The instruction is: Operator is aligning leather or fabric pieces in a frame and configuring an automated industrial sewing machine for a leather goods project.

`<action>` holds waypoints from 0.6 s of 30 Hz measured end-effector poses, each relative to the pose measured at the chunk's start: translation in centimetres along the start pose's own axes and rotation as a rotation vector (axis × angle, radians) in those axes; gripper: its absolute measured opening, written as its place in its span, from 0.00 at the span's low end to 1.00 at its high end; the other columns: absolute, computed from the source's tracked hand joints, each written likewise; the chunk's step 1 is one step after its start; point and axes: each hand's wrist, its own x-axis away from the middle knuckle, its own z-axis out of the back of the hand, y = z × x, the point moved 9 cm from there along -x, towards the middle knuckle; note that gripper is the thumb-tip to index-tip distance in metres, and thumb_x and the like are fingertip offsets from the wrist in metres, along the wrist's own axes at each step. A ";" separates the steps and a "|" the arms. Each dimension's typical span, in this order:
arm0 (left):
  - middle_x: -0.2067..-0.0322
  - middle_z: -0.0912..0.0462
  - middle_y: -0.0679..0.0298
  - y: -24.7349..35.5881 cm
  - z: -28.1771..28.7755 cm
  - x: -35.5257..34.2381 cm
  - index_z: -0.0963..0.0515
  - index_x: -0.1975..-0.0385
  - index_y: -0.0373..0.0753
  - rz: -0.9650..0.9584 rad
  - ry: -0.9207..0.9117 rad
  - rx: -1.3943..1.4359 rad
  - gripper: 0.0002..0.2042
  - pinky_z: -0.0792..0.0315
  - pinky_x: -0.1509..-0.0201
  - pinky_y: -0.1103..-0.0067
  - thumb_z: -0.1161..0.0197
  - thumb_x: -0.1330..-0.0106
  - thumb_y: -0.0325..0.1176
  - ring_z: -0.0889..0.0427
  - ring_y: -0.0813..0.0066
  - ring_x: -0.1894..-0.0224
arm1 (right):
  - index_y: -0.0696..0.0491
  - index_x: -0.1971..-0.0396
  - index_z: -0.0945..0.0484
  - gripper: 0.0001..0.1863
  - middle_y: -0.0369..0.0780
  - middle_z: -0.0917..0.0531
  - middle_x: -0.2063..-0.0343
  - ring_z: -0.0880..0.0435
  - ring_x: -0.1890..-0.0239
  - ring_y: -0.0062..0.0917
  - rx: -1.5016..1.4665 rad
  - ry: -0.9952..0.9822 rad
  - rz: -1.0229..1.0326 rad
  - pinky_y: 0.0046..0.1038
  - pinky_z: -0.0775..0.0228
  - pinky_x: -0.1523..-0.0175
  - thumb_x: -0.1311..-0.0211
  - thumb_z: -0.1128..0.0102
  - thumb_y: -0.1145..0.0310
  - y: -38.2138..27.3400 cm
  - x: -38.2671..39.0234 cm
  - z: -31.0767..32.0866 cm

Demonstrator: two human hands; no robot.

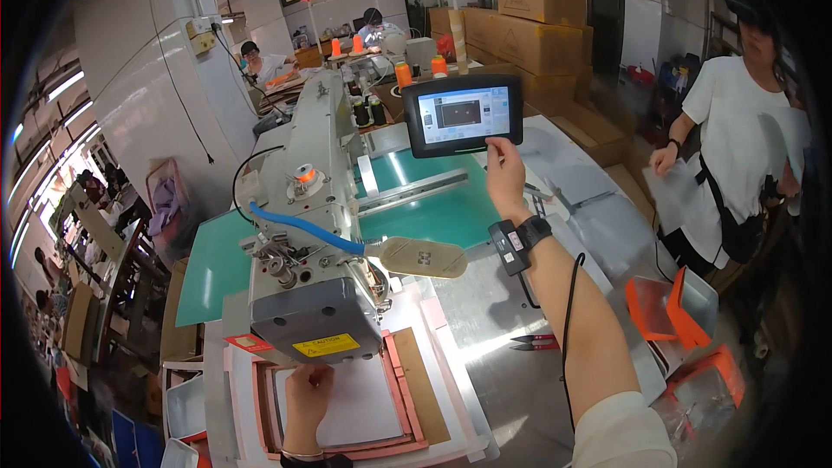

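Note:
My right hand [505, 172] reaches up to the lower edge of a black touchscreen panel [419, 149], its fingers bent together and nothing visible in them. A lit display [459, 113] fills the panel's front. Below the grey sewing machine head [305, 312], my left hand [309, 394] lies over a white sheet [364, 407] with curled fingers; whatever may be in them is hidden. A pink-red frame [400, 394] surrounds that sheet. The oval beige plate [423, 257] juts from the machine, beside a blue hose [303, 227]. An orange-topped bobbin [305, 174] sits on the machine arm.
Red-handled snips [535, 342] lie on the metal tabletop to the right. Orange-and-white trays [693, 308] stand beyond its right edge, where a person [737, 130] holds sheets. Green plates [217, 264] flank the machine arm. Thread cones [403, 74] and stacked cartons [542, 39] stand behind.

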 end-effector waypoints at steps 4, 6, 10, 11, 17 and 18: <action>0.78 0.19 0.57 -0.7 -0.1 -0.1 0.20 0.71 0.30 0.035 0.007 0.024 0.05 0.31 0.73 0.79 0.36 0.44 0.25 0.24 0.72 0.80 | 0.50 0.55 0.20 0.12 0.42 0.23 0.66 0.22 0.62 0.37 0.093 -0.016 0.028 0.33 0.31 0.57 0.34 0.50 0.66 -0.5 -0.2 0.4; 0.78 0.19 0.57 -0.7 -0.1 -0.2 0.21 0.71 0.29 0.033 0.011 0.038 0.05 0.31 0.73 0.79 0.36 0.44 0.25 0.25 0.73 0.80 | 0.48 0.53 0.20 0.13 0.42 0.23 0.65 0.22 0.61 0.37 0.155 -0.034 0.038 0.33 0.30 0.57 0.33 0.50 0.66 -0.3 -0.3 0.2; 0.79 0.19 0.58 -0.8 0.4 -0.1 0.21 0.72 0.29 0.019 0.037 0.059 0.06 0.32 0.74 0.79 0.35 0.44 0.26 0.25 0.74 0.80 | 0.49 0.53 0.20 0.13 0.43 0.23 0.65 0.22 0.61 0.37 0.151 -0.048 0.022 0.34 0.30 0.56 0.34 0.50 0.67 -0.9 -0.4 -0.4; 0.79 0.19 0.58 -0.6 0.4 -0.1 0.21 0.72 0.29 0.023 0.039 0.062 0.06 0.32 0.74 0.79 0.35 0.44 0.26 0.25 0.74 0.80 | 0.50 0.54 0.21 0.13 0.43 0.23 0.65 0.22 0.61 0.38 0.125 -0.062 0.013 0.34 0.30 0.56 0.35 0.49 0.67 -1.0 -0.4 -0.6; 0.80 0.20 0.58 -0.1 0.2 0.0 0.21 0.72 0.30 0.017 0.021 0.029 0.07 0.32 0.74 0.78 0.33 0.46 0.27 0.25 0.72 0.81 | 0.54 0.59 0.23 0.10 0.43 0.23 0.64 0.21 0.63 0.38 0.072 -0.302 0.083 0.34 0.29 0.57 0.37 0.47 0.68 -5.1 0.1 -5.1; 0.80 0.20 0.58 -0.1 0.1 0.0 0.21 0.72 0.30 0.017 0.019 0.010 0.07 0.31 0.74 0.78 0.33 0.46 0.28 0.25 0.71 0.80 | 0.54 0.59 0.23 0.10 0.43 0.23 0.64 0.21 0.63 0.38 0.072 -0.306 0.083 0.34 0.29 0.57 0.37 0.47 0.68 -5.3 0.1 -5.4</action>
